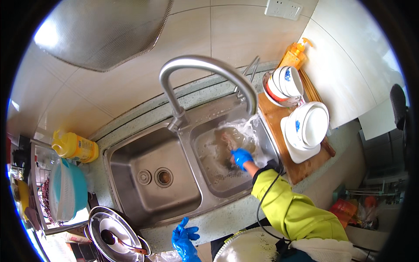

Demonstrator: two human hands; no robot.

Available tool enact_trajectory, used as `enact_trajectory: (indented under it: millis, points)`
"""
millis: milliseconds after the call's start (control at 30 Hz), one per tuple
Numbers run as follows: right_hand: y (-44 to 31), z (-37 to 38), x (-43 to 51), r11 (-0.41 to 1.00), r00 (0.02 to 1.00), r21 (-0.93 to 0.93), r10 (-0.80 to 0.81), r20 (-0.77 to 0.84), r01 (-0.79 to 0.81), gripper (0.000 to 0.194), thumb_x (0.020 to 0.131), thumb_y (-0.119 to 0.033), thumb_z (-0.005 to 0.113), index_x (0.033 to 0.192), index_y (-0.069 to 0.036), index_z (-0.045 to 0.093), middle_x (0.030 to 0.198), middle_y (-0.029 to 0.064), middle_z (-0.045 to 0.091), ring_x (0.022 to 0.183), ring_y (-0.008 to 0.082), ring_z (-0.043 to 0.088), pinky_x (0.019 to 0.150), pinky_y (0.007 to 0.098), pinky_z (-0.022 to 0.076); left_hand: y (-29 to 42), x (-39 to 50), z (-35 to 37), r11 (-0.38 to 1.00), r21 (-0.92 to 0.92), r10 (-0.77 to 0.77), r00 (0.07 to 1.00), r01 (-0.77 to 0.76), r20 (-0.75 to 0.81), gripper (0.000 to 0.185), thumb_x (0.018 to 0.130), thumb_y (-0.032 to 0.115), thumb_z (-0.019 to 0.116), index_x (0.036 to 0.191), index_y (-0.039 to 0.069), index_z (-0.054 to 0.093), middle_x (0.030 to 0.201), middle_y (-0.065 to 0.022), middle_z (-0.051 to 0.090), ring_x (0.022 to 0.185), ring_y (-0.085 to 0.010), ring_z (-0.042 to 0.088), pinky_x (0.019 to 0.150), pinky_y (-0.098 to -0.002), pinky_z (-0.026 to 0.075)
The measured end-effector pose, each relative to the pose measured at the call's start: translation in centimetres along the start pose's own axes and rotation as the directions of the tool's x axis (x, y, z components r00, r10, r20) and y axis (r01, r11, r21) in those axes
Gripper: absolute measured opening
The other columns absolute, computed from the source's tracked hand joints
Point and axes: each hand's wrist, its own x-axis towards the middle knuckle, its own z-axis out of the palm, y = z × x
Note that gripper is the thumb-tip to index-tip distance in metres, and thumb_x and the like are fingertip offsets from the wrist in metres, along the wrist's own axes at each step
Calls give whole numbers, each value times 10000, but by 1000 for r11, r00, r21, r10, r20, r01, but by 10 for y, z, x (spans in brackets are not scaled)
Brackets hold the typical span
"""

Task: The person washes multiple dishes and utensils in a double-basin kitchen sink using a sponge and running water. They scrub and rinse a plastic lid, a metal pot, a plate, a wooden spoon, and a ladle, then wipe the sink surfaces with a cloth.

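Observation:
My right hand (242, 158), in a blue glove, reaches into the right sink basin (206, 177). Cloudy water with foam lies in that basin. A pinkish, blurred thing (228, 140) shows in the water just beyond my fingers; whether they grip it is unclear. From the curved metal faucet (203, 62), whose spout hangs over this basin, water seems to splash along the back right side. Near the counter's front edge, my left hand (185, 237), also gloved in blue, is raised with fingers apart and holds nothing.
Stacked bowls (284, 83) and white dishes (307, 127) stand on a wooden board (278, 114) at right, near an orange pump bottle (293, 57). The left basin (147, 203) has a drain. Left are a yellow jug (77, 147), a turquoise basin (77, 190) and a pot (98, 216).

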Motion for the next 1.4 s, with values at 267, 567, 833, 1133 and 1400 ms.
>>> enact_trajectory:
  millis: [267, 567, 833, 1133, 1400]
  points:
    - [-37, -26, -12, 766, 981, -641, -155, -113, 48, 256, 736, -256, 591, 821, -26, 664, 902, 231, 617, 818, 369, 615, 714, 451, 489, 34, 40, 124, 977, -210, 55, 989, -25, 139, 256, 870, 65, 424, 1064, -19, 568, 973, -146, 643, 621, -166, 613, 565, -277, 511]
    - [5, -7, 53, 978, 882, -198, -154, -446, 71, 166, 753, -196, 574, 799, -74, 676, 879, 184, 639, 800, 328, 629, 662, 421, 506, -35, 136, 192, 827, -454, -147, 908, 331, 393, 388, 899, 166, 498, 1253, 36, 408, 1203, -203, 481, 1062, -317, 526, 925, -400, 444]
    - [-71, 31, -71, 892, 881, 85, -418, -221, 444, 260, 830, -252, 515, 681, -55, 598, 715, 182, 606, 692, 351, 595, 588, 417, 448, -60, 246, 242, 420, -363, -288, 502, 832, 816, 524, 862, 530, 449, 1197, 130, 504, 1145, -104, 562, 949, -296, 556, 843, -441, 451]
    - [-56, 17, 4, 757, 607, -124, -600, -522, 642, 204, 714, -173, 608, 881, -61, 639, 871, 165, 641, 782, 340, 599, 690, 413, 472, -29, 229, 246, 990, 138, -64, 891, 2, 450, 268, 895, 313, 510, 1000, 71, 554, 954, -62, 599, 839, -159, 541, 740, -319, 452]
    - [43, 25, 48, 745, 737, -636, -543, -402, 202, 223, 773, -253, 519, 935, -155, 637, 906, 114, 625, 878, 329, 552, 734, 415, 453, 3, 252, 227, 687, 550, 269, 870, -474, 414, 304, 812, 157, 623, 1081, 46, 532, 999, -100, 628, 875, -200, 591, 749, -328, 469]
